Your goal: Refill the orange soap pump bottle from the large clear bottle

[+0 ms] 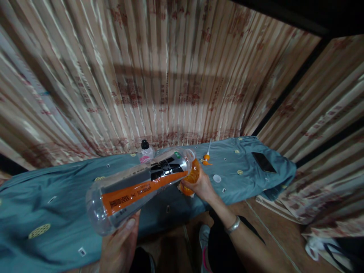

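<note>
My left hand (121, 242) is closed round the lower part of a large clear plastic bottle (139, 187) with an orange, grey and black label. The bottle is tilted, its open mouth at the upper right, close to the top of a smaller orange bottle (188, 185). Wrapped round that orange bottle is my right hand (202, 185). Whether the two bottles touch, I cannot tell. Behind the orange bottle, an orange pump top (206, 157) with a pale tube lies on the blue-green cloth (167, 208). I cannot make out any liquid in the large bottle.
A small clear bottle with a black cap (145, 149) stands behind the large bottle. On the cloth to the right lie a white round disc (217, 178) and a dark phone (264, 162). A patterned curtain (170, 83) hangs along the back; a dark frame bar (284, 102) slants at right.
</note>
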The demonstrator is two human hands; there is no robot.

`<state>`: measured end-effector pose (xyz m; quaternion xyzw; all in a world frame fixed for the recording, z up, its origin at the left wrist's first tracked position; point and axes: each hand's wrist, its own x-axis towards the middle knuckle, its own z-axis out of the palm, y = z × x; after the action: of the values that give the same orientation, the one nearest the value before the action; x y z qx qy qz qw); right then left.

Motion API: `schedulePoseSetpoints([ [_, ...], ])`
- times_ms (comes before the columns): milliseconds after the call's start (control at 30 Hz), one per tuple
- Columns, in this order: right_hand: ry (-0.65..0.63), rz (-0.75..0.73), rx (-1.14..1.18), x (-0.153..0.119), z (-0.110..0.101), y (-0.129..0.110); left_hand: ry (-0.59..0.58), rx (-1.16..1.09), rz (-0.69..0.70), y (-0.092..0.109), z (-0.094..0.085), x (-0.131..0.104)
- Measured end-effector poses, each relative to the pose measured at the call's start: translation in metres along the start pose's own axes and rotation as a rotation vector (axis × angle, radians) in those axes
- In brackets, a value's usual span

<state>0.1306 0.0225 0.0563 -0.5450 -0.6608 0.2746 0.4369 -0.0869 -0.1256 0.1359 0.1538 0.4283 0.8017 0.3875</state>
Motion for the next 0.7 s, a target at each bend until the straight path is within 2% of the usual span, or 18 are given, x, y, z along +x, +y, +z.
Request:
schedulePoseSetpoints([
  [433,0.001,-0.019,0.007,0.0001,-0.0013,-0.0013,-0.052,0.017,0.032,-0.0001,0.0023,-0.0007],
  [700,-0.006,-0.028,0.0,0.0003,-0.0008,0.001,-0.055,0.029,-0.013,-0.0014,-0.0068,0.0032],
])
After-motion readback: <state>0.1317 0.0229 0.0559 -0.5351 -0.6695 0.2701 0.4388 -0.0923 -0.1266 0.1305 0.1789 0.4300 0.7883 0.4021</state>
